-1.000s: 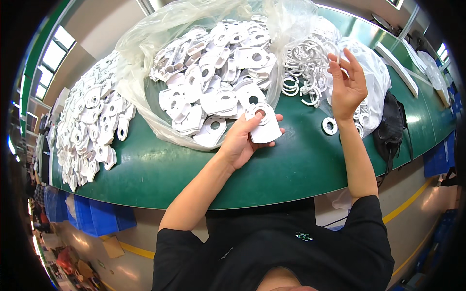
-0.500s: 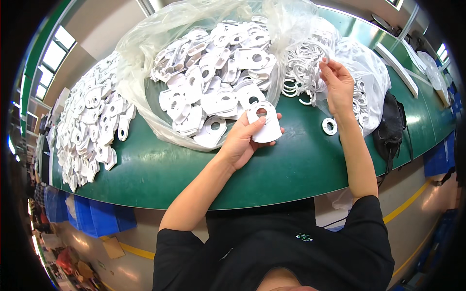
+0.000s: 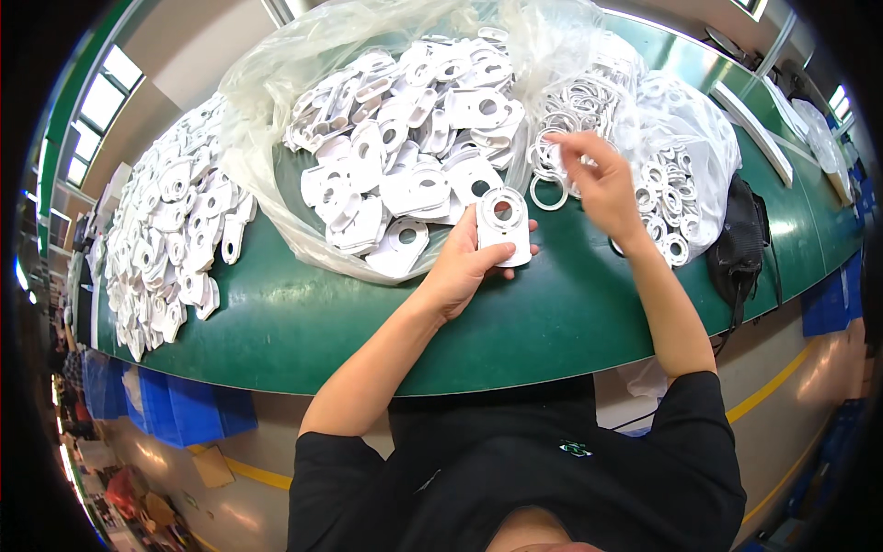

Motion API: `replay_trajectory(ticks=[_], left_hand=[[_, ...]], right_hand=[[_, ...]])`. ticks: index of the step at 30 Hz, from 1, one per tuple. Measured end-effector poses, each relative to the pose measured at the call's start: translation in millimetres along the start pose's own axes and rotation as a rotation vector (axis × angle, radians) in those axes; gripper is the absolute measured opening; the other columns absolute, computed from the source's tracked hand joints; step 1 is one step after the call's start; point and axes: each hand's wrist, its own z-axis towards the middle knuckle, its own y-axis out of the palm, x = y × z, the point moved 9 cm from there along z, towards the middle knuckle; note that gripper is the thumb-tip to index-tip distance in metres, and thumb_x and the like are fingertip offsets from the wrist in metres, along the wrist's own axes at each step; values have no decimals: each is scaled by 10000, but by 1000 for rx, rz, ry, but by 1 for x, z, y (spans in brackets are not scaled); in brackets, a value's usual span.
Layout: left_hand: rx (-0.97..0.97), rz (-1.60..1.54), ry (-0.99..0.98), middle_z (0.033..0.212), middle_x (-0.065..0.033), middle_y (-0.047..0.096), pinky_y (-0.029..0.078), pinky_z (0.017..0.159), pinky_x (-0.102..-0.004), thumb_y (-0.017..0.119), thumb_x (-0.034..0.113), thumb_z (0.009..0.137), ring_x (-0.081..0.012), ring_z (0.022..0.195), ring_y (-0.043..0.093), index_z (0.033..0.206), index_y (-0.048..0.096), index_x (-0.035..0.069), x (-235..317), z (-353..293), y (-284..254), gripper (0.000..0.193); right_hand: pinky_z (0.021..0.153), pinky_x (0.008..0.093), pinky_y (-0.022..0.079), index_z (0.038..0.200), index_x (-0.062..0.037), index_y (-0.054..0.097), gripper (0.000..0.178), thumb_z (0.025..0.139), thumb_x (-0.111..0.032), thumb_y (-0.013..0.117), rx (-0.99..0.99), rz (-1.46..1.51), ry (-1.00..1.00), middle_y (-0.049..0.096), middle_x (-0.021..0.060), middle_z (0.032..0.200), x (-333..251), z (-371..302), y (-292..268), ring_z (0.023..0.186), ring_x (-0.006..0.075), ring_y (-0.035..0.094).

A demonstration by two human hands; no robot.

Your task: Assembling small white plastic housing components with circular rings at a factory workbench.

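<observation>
My left hand [image 3: 469, 262] grips a flat white plastic plate [image 3: 505, 250] with a round hole and a raised rim near its top. Its thumb presses the lower face, and fingers show behind the right edge. To the right, my right hand [image 3: 598, 179] is over a heap of thin white rings [image 3: 581, 103], fingers bent together at the heap's near left side. What its fingertips hold, if anything, I cannot make out. One larger ring [image 3: 549, 193] lies at the heap's near edge, just below the fingertips.
Similar white plates [image 3: 405, 175] fill an open clear plastic bag [image 3: 267, 198] behind my left hand. More white pieces [image 3: 175, 230] are piled at the left. Small thick rings [image 3: 670, 198] spill from another bag at the right, beside a black bag [image 3: 739, 239]. All rest on a green table [image 3: 368, 345].
My right hand has moved left and nearer across the ring heap. In my left hand the plate has turned slightly, and the thumb has slid from its hole to its lower part.
</observation>
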Motion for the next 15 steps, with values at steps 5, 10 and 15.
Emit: replay_trajectory(ticks=[5,10,15], left_hand=[[-41,49,-34,1154,-161,597,477,564,-218,538,1,831,-234,948,657,1324,307,45,-2,1,4,546],[-65,66,-40,1134,-168,599,461,531,-217,474,-26,816,-236,912,668,1327,296,36,-4,1,5,546],[-118,56,-54,1102,-150,595,449,516,-213,463,-26,802,-222,887,668,1340,292,36,-4,0,12,568]], right_hand=[[649,240,485,1005,-40,680,196,821,12,639,-152,-152,-289,644,61,913,-28,-19,37,805,133,603],[680,280,489,964,-43,689,210,766,24,669,-178,-215,-399,639,66,917,-33,-25,46,823,188,601],[673,299,480,962,-46,686,238,736,28,667,-214,-294,-493,629,61,907,-38,-29,51,812,206,585]])
